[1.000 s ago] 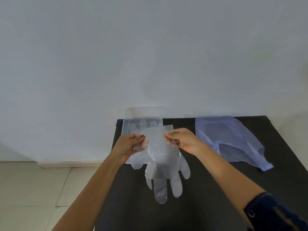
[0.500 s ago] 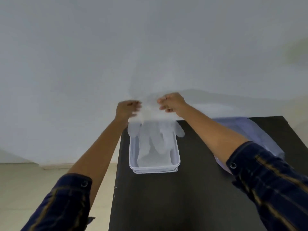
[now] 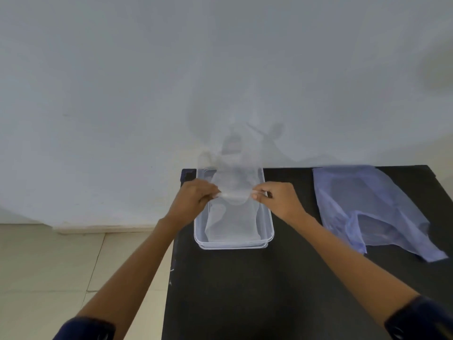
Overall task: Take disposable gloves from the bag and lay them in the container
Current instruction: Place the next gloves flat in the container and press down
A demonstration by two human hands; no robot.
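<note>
Head view: hands (image 3: 235, 200) pinch blurred glove (image 3: 234, 182) above container (image 3: 268, 231).

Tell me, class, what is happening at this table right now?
A person is holding a clear glove by its edge, pinched between the left hand and right hand, over the open container at the table's left side. More clear film already lies inside. The bluish bag rests flat to the right, untouched.
</note>
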